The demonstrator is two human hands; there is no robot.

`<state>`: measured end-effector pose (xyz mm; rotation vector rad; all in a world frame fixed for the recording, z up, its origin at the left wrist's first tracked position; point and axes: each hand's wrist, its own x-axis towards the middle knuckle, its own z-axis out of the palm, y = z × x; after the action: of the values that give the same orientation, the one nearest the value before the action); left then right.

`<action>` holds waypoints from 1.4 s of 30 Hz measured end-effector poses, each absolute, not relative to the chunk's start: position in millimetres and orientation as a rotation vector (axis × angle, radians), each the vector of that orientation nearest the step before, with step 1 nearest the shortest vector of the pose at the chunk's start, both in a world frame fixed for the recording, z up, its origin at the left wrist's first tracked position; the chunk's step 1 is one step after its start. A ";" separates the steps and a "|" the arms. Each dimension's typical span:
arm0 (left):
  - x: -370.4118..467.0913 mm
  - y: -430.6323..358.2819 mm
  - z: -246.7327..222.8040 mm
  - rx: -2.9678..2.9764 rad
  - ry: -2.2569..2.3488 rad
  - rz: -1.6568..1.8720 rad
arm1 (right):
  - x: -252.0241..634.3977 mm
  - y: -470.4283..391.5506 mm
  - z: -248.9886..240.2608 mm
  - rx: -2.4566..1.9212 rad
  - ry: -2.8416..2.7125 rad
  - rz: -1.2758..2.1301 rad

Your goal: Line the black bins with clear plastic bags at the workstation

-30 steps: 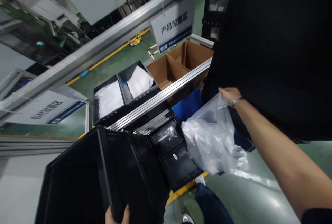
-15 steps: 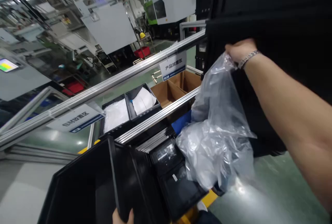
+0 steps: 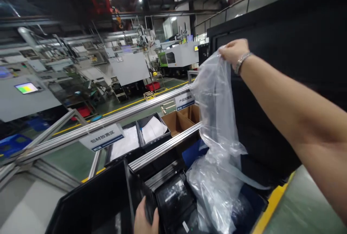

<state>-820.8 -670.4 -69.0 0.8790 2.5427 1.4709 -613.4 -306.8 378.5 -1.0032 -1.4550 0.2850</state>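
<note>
**Clear bag hanging from a raised right hand**

The right hand is pinching the top edge of a clear plastic bag at about one o'clock in the view, fingers closed tight on the bunched film, with a metal bracelet showing at the wrist. The bag is hanging straight down from that pinch, its lower part slumping at about five o'clock onto a blue bin and against a black moulded part.

Judging by the way it is draping and creasing, the bag is very light, limp and slippery, with no stiffness of its own; it is probably easy to tear on a sharp edge. The gathered top edge, where it is being held now, looks like the surest place to take it, since smooth film lower down would likely slide through the fingers.

It is looking glossy, wrinkled and see-through, narrow at the top and puffed at the bottom; whether anything is inside is hard to tell.

The left hand is at six o'clock, fingers wrapped over the edge of a black tray, holding it upright. At nine to eleven o'clock, aluminium rails are carrying white signs, with black bins of white sheets and cardboard boxes behind them.
</note>
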 end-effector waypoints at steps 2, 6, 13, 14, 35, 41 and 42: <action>-820.5 -663.0 -62.1 0.870 2.382 1.458 | -609.3 -317.8 400.9 -0.959 -1.426 0.211; -806.7 -646.7 -48.7 0.794 2.178 1.431 | -611.0 -360.6 443.9 -0.697 -1.410 -0.119; -767.4 -601.0 29.7 0.805 1.495 1.607 | -677.9 -457.7 458.9 -0.384 -1.733 -0.342; -761.2 -594.9 42.6 0.787 1.376 1.647 | -691.5 -467.4 454.0 -0.354 -1.791 -0.380; -830.7 -704.3 56.2 -0.136 1.176 2.336 | -802.2 -456.7 327.0 -0.108 -2.200 -0.260; -855.7 -739.8 49.3 -0.152 1.474 2.296 | -823.3 -453.3 288.9 -0.255 -2.200 0.055; -866.3 -747.6 45.0 -0.180 1.545 2.268 | -829.2 -456.8 282.8 -0.365 -2.201 0.140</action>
<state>-866.3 -747.6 45.0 -0.1805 1.5446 2.2675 -829.2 -456.8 282.8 -0.3646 -2.2009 0.1405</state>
